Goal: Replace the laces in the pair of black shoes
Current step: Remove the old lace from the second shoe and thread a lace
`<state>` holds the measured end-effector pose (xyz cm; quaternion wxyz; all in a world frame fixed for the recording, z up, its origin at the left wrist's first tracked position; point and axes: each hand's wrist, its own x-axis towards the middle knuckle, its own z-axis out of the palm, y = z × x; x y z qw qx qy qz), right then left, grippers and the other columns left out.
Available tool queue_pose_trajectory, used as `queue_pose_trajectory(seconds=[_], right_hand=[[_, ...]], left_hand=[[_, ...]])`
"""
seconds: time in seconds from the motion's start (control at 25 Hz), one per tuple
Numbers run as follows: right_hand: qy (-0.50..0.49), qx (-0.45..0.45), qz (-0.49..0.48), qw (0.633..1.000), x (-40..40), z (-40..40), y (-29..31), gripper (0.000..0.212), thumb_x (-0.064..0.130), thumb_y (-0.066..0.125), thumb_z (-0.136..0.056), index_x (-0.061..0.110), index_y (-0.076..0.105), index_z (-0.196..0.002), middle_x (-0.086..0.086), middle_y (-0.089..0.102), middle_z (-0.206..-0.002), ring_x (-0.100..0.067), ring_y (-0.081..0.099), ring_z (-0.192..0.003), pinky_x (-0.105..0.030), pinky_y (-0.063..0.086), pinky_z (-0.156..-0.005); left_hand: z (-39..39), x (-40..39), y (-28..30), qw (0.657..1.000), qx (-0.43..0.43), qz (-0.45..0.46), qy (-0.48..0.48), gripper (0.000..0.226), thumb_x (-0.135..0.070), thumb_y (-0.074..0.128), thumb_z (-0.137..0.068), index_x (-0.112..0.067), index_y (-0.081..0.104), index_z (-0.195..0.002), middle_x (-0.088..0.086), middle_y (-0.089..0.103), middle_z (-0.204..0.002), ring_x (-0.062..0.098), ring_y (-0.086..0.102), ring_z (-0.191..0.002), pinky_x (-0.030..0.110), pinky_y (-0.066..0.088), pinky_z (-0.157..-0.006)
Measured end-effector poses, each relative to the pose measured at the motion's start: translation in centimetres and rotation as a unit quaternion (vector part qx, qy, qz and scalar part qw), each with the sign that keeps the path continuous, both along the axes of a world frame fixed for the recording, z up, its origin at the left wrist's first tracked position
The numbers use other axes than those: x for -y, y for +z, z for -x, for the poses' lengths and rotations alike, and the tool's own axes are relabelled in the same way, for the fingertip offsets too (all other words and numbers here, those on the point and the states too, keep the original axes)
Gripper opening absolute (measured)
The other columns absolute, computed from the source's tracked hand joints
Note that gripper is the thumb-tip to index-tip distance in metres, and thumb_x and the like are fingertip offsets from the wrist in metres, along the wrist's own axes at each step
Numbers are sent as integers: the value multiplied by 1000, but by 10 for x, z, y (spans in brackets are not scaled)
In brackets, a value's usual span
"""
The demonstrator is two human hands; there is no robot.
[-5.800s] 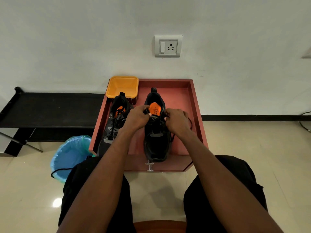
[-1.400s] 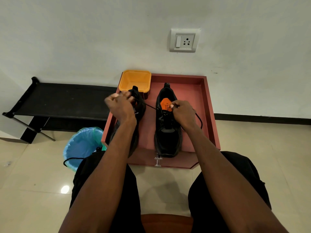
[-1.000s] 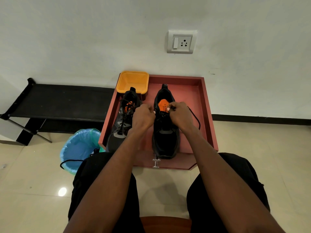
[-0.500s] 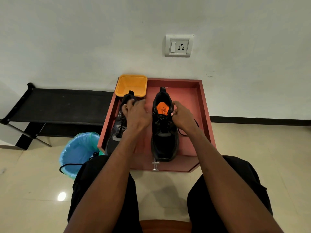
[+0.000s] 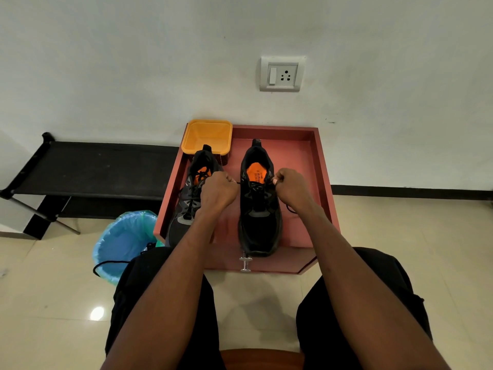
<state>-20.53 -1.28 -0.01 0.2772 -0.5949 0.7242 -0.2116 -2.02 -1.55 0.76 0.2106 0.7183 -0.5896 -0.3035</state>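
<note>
Over the right shoe (image 5: 260, 209), both hands now pull its lace (image 5: 255, 184) taut.

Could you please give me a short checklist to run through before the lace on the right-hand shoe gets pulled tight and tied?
1. Left hand grips one end of the lace: ok.
2. Right hand grips the other end: ok.
3. Lace crosses over the tongue of the right-hand shoe: ok.
4. Both ends equally long: cannot tell, the fists hide them.
5. Shoe lies flat inside the red tray: ok.
6. Left-hand shoe clear of the pull: not ok, the left hand hangs right over it.
</note>
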Motion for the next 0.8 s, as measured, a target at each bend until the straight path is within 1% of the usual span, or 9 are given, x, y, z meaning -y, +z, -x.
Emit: queue_pose_trajectory(seconds=[0.12, 0.24, 0.32, 0.4, 0.44, 0.52, 0.56, 0.64, 0.8], right_hand=[[-27, 33, 3, 999, -2, 5, 6, 10, 4, 53, -92, 8, 59, -87, -4, 60, -79, -16, 50, -64, -27, 36, -53], [-44, 70, -25, 996, -6, 15, 23, 9, 10, 56, -95, 10, 62, -89, -4, 60, -80, -15, 51, -64, -26, 41, -57], [-41, 188, -67, 979, -12, 22, 41, 9, 9, 56, -97, 8, 64, -96, -8, 62, -79, -16, 54, -63, -28, 48, -60], [9, 373, -113, 921, -21, 26, 61, 20, 0, 52, -98, 0, 64, -113, -15, 70, -94, -21, 68, -77, -30, 58, -74], [45, 446, -122, 886, -26, 27, 68, 27, -6, 49, -96, -3, 62, -120, -20, 71, -105, -25, 72, -90, -33, 59, -84], [100, 518, -112, 842, -35, 23, 78, 33, -12, 49, -94, -5, 59, -126, -22, 69, -116, -31, 69, -107, -35, 57, -92], [110, 513, -87, 847, -38, 19, 81, 32, -10, 52, -94, -4, 61, -124, -21, 71, -114, -30, 70, -107, -34, 57, -91], [92, 441, -5, 893, -43, 11, 81, 22, -1, 61, -93, 0, 68, -114, -13, 76, -99, -22, 73, -91, -27, 57, -80], [-27, 337, 117, 934, -43, 10, 77, 6, 7, 69, -90, 6, 72, -95, 0, 72, -80, -4, 63, -64, -14, 46, -60]], left_hand=[[-4, -3, 2, 1000, 4, -4, 6, 16, -13, 56, -87, -1, 66, -84, 12, 69, -81, 27, 64, -75, 33, 47, -63], [-6, -6, 7, 996, 80, 48, 5, 19, -18, 59, -88, -6, 67, -100, 10, 66, -101, 32, 62, -99, 41, 48, -85], [-4, -9, 13, 991, 81, 107, 1, 31, -19, 61, -89, -10, 63, -118, 9, 60, -117, 30, 55, -112, 43, 44, -98], [1, -14, 24, 988, -137, 68, 32, 25, -12, 60, -92, -10, 62, -117, 5, 64, -107, 24, 60, -106, 33, 48, -88], [2, -17, 30, 963, -267, 6, 40, 21, -8, 58, -93, -9, 62, -113, 6, 67, -102, 23, 63, -103, 31, 50, -84], [2, -27, 39, 889, -447, -102, 16, 21, -6, 55, -96, -6, 61, -116, 11, 71, -102, 26, 66, -104, 35, 50, -92], [1, -33, 44, 856, -498, -138, -18, 25, -9, 51, -98, -4, 59, -122, 13, 71, -105, 26, 67, -106, 36, 48, -97], [-2, -41, 51, 818, -541, -170, -100, 33, -15, 45, -102, -1, 56, -130, 18, 69, -112, 28, 67, -109, 34, 48, -99], [-13, -43, 55, 808, -551, -164, -133, 36, -9, 53, -97, 5, 52, -130, 12, 69, -93, 21, 67, -82, 37, 55, -89]])
